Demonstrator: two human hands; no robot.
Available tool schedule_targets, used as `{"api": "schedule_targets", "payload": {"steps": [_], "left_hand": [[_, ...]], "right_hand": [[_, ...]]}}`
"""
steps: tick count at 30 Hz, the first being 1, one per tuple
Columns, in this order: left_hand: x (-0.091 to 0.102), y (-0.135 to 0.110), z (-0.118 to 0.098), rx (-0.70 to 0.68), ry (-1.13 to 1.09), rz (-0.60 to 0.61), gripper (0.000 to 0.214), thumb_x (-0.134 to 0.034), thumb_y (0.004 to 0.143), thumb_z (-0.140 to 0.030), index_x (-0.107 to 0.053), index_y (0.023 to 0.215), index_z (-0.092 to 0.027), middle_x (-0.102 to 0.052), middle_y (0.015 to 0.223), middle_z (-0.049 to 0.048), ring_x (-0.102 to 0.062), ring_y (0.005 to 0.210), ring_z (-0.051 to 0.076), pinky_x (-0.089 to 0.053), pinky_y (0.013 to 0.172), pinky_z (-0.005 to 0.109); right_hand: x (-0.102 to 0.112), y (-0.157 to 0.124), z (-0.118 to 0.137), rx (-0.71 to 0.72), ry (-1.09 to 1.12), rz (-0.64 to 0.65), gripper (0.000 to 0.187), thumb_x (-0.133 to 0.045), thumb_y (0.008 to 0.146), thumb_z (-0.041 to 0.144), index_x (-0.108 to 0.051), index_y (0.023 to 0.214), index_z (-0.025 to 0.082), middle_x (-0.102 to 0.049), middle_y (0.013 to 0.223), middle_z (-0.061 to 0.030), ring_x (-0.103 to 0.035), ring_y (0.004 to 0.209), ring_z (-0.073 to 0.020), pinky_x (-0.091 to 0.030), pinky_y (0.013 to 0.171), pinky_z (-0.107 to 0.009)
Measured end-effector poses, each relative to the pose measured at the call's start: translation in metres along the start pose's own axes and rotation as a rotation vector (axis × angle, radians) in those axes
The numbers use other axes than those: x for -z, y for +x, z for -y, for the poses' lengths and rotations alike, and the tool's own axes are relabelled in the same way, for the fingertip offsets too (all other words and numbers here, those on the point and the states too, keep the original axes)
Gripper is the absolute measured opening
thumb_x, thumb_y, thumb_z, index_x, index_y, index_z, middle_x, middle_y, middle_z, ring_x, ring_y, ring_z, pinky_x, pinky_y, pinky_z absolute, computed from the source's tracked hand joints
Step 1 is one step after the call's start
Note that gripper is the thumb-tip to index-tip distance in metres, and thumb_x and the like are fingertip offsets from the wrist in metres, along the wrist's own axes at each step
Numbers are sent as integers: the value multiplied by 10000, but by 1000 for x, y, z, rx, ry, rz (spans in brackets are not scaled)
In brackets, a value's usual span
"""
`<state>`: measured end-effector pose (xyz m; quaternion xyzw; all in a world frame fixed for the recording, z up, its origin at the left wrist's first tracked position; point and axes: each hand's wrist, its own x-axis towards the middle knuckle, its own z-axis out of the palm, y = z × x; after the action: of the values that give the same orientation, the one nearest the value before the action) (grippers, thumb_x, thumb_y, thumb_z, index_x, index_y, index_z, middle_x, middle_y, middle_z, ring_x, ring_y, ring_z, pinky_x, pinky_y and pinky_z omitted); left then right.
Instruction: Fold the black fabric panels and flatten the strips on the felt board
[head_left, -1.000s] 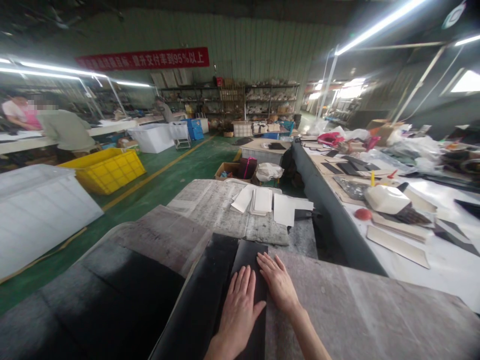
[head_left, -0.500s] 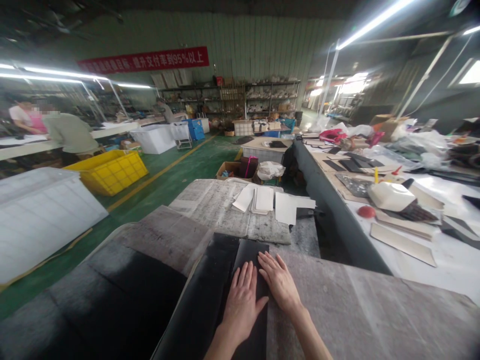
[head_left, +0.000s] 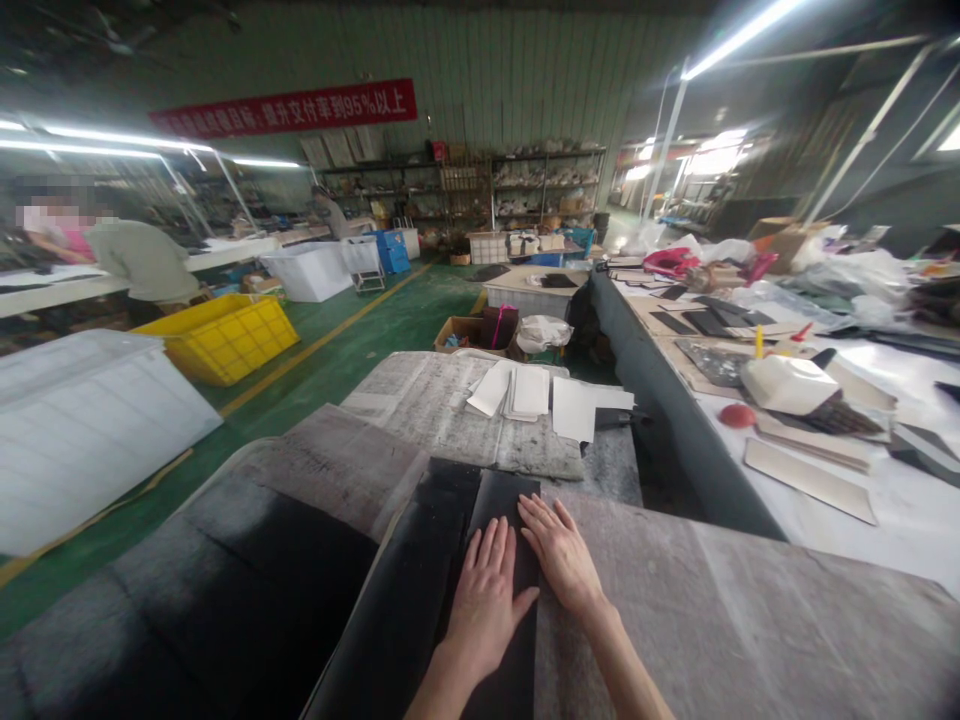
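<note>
A long black strip of sheet material [head_left: 504,640] lies lengthwise on the grey, worn work surface [head_left: 675,620]. Flat on top of it rests my left hand [head_left: 486,595], fingers stretched forward and thumb out to the right. My right hand [head_left: 559,550] lies across the strip's right edge near its far end, fingers extended and pointing forward-left. Neither hand grasps anything. Another black sheet [head_left: 405,580] runs along the strip's left side, partly under it. More dark sheets [head_left: 247,590] cover the surface further left.
White cut pieces [head_left: 517,390] lie on the board ahead. To the right, a long table [head_left: 825,520] carries a white container [head_left: 789,384], a red ball-like object [head_left: 737,415] and plastic bags. A yellow bin [head_left: 225,338] and a white bin [head_left: 105,440] stand left. Co-workers are at the far left.
The view has shifted slightly. Both hands stay flat in nearly the same place on the black strip.
</note>
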<state>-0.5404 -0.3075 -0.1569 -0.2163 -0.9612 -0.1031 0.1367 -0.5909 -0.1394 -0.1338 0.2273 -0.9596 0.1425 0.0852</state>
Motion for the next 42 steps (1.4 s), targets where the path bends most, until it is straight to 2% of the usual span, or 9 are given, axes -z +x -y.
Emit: {"api": "schedule_targets", "payload": {"steps": [3,6,10,14,20,29,42], "left_hand": [[-1,-1,0,-4,0,-8,748,-547,895,-450,-274,1478,-68,-278,1550,192,-266,1436,312,-362,1143,516],[-4,-1,-1,-3,-13,-28,735,-539,896,-462,-289,1473,-81,-296,1546,192,-276,1433,319,-374,1129,531],[-6,-2,-3,8,-36,-43,663,-533,906,-440,-349,1446,-102,-349,1529,174,-324,1416,304,-364,1138,536],[-2,-2,-4,20,-67,-42,649,-458,932,-508,-372,1438,-111,-383,1518,147,-343,1409,283,-354,1150,523],[3,-3,-2,20,-79,-17,660,-371,953,-545,-352,1456,-117,-349,1539,131,-309,1426,274,-334,1163,515],[4,-7,-3,10,-59,-8,646,-405,951,-510,-344,1457,-113,-341,1541,141,-305,1428,275,-332,1164,518],[7,-11,-5,6,-64,-7,636,-373,963,-502,-318,1471,-125,-304,1558,137,-273,1443,263,-321,1169,508]], "right_hand": [[0,0,-1,-7,18,8,411,-375,1011,276,-433,1418,254,-445,1473,-13,-349,1393,-189,-271,1172,-479],[4,-1,-1,-2,48,23,434,-357,1012,240,-396,1437,317,-437,1480,5,-343,1396,-172,-266,1173,-469],[8,-2,-1,10,55,41,403,-389,999,224,-507,1349,385,-424,1488,6,-339,1399,-181,-246,1176,-477],[9,-1,-1,10,53,41,414,-419,982,205,-521,1341,383,-432,1483,-5,-350,1394,-196,-250,1171,-486],[8,-1,-1,2,48,46,424,-423,981,204,-505,1351,395,-438,1479,12,-354,1391,-182,-257,1172,-474],[9,-1,0,15,75,12,441,-440,962,174,-519,1347,375,-461,1461,-3,-369,1383,-204,-278,1162,-487],[9,-2,0,-5,81,30,495,-437,942,138,-489,1367,387,-439,1477,13,-342,1397,-180,-238,1182,-461]]}}
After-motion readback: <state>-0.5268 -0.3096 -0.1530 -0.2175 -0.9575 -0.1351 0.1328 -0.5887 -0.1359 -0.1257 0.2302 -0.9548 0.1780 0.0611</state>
